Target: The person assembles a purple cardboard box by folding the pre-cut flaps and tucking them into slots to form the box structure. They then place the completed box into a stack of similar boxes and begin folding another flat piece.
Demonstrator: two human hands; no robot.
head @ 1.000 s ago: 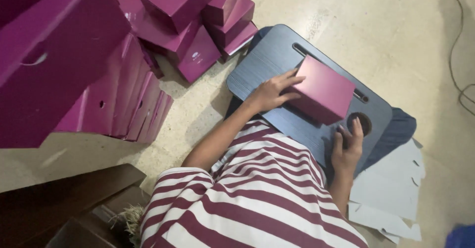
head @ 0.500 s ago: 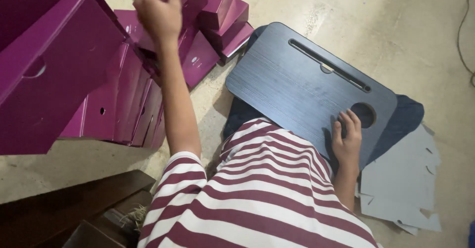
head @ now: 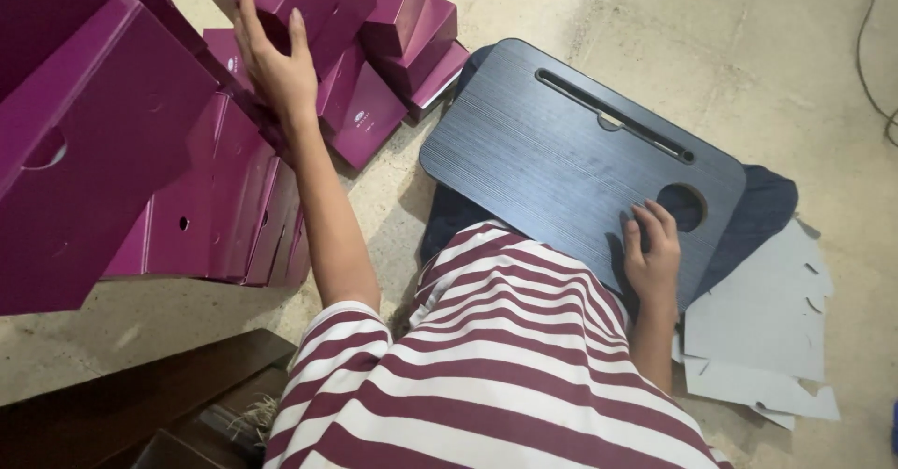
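The purple box [head: 297,1] sits on top of a heap of like boxes, up and to the left of the dark lap desk [head: 561,160]. The left hand [head: 276,62] lies flat against the box's near side, fingers [head: 245,11] spread and released, not closed around anything. More folded purple boxes [head: 402,29] are stacked between that box and the lap desk, and a row of flat purple cartons [head: 224,207] leans on the floor further left of it. The right hand [head: 652,254] rests on the lap desk's near right corner, just beside its round hole [head: 683,205], fingers loosely curled and grasping nothing. Grey cardboard blanks [head: 762,324] lie on the concrete floor [head: 748,48] to the right of the lap desk.
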